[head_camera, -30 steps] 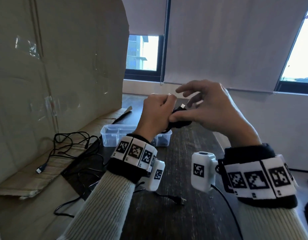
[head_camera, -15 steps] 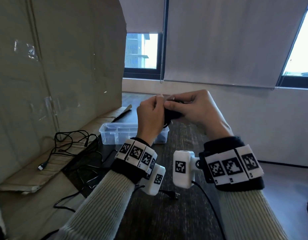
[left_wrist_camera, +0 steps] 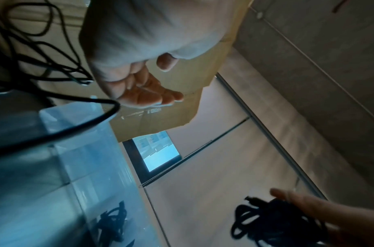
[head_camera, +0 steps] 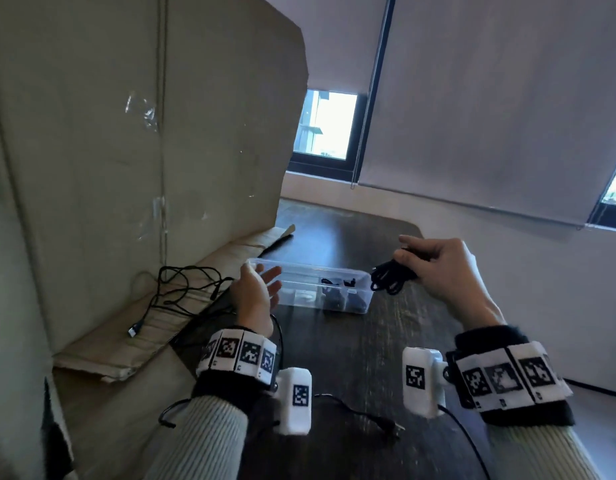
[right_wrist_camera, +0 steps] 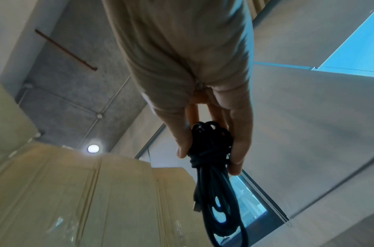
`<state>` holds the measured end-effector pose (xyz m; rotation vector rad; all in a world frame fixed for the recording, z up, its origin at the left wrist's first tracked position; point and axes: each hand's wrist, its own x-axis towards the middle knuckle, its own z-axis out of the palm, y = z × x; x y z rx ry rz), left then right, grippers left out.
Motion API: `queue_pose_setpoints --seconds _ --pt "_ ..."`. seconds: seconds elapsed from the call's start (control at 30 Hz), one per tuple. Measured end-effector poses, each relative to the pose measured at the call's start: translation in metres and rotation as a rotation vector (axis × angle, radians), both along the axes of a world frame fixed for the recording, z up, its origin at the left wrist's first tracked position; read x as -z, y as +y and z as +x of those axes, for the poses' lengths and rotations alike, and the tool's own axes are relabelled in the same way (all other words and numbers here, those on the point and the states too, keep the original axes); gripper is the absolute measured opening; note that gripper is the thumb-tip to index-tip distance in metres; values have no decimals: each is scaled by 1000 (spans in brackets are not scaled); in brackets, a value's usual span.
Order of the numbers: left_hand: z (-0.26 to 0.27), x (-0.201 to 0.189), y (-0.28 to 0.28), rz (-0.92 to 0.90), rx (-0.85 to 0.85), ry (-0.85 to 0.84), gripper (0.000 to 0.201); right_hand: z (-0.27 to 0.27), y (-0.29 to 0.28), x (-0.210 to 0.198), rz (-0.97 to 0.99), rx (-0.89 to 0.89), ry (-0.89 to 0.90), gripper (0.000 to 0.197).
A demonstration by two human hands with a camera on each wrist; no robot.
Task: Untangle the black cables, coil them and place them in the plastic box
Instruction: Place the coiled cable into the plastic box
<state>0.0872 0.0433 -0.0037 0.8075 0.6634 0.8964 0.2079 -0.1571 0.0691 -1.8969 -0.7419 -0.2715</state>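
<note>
While the dark wood table (head_camera: pixel 351 358) runs toward a wall of windows with grey roller blinds (head_camera: pixel 490 116), a big cardboard sheet (head_camera: pixel 126 150) stands along its left edge, lower flap folded onto the tabletop. Clear plastic box (head_camera: pixel 311 271) sits mid-table, long axis left to right, a few black cables already in its right end. Right hand (head_camera: pixel 441 268) is above and just right of the box, fingers curled around a coiled black cable bundle (head_camera: pixel 391 280); the bundle's long axis runs away from the palm, loops pointing left toward the box end. Left hand (head_camera: pixel 256 292) is by the box's left end, fingers relaxed and spread, holding nothing. Loose tangled cable (head_camera: pixel 181 289) lies on the cardboard flap, USB plug (head_camera: pixel 135 329) at its near end. Another cable end (head_camera: pixel 368 415) lies on the near table.
</note>
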Motion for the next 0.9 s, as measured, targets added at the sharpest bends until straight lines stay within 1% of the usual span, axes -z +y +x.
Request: queue_pose_setpoints --seconds 0.07,0.17,0.2,0.3,0.37,0.43,0.53,0.63,0.67,0.77,0.83,0.9 --pt "-1 4 3 -61 10 -16 22 3 14 -4 -109 27 -50 38" --pt "-1 8 5 -86 53 -11 23 7 42 -20 -239 8 -61 25" --pt "-1 9 6 -93 60 -5 24 9 53 -26 -270 -10 -49 25" --pt "0 11 7 -109 51 19 27 18 85 -33 -316 -39 -24 29" --pt "0 12 6 -105 44 31 27 26 108 -33 -327 -29 -24 33" --pt "1 14 6 -95 30 41 26 31 129 -30 -395 -8 -56 39" --pt "2 15 8 -93 15 42 24 39 155 -18 -501 -2 -49 46" --pt "0 13 12 -116 1 22 19 44 178 -8 -515 23 -32 51" --pt "-1 12 13 -121 0 13 18 46 185 -6 -511 25 -32 51" --pt "-4 10 16 -130 -16 1 16 50 202 -2 -508 46 -5 43" --pt "-5 11 18 -141 -25 6 15 52 212 3 -512 62 51 47" --pt "-5 13 19 -156 -23 10 15 53 219 9 -585 90 48 50"
